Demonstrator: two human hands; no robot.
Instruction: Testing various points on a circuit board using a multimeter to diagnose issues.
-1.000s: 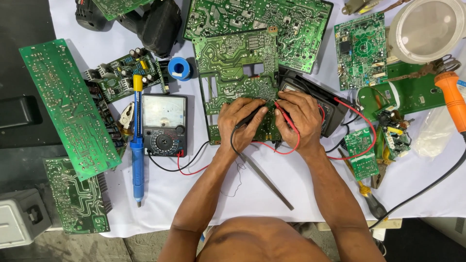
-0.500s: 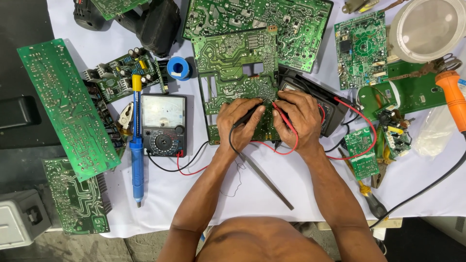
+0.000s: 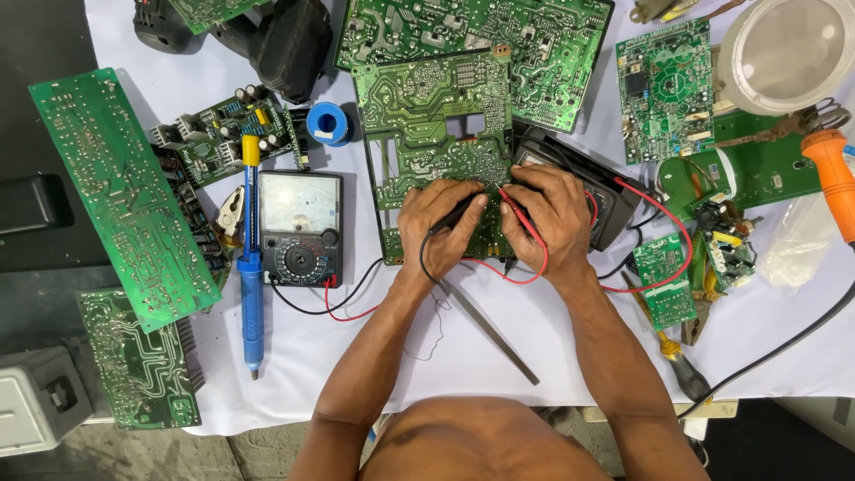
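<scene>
Change since the earlier pictures: we find almost none; both hands have stayed on the same board, the probes shifted only slightly.

Item, central circuit board (image 3: pixel 427 116): green, solder side up, lying flat on the white cloth (image 3: pixel 463 356). Its long axis runs away from the person towards the top of the view; its near end is under the hands.

Item, left hand (image 3: pixel 436 227): clenched round a black probe (image 3: pixel 463 211), tip pointing up and to the right onto the board.

Item, right hand (image 3: pixel 552 223): grasping a red probe (image 3: pixel 519 214), which slants from lower right to upper left, tip on the board just beside the black one's.

Item, leads: one black lead (image 3: pixel 312 310) and one red lead (image 3: pixel 356 313) run left to the analogue meter (image 3: pixel 300 229), which lies face up just left of the board (its needle we cannot read).

Item, meters: two, counting the black unit (image 3: pixel 614 209) partly under the board's right edge.

Item, other boards: we count about ten green ones, including a long board (image 3: pixel 125 196) at far left and a small board (image 3: pixel 666 89) at upper right.

Item, single pieces: one blue desoldering pump (image 3: pixel 251 267), long axis towards the person; one blue solder reel (image 3: pixel 329 121); one orange-handled iron (image 3: pixel 833 174); one metal file (image 3: pixel 490 330), slanting below the hands.
</scene>
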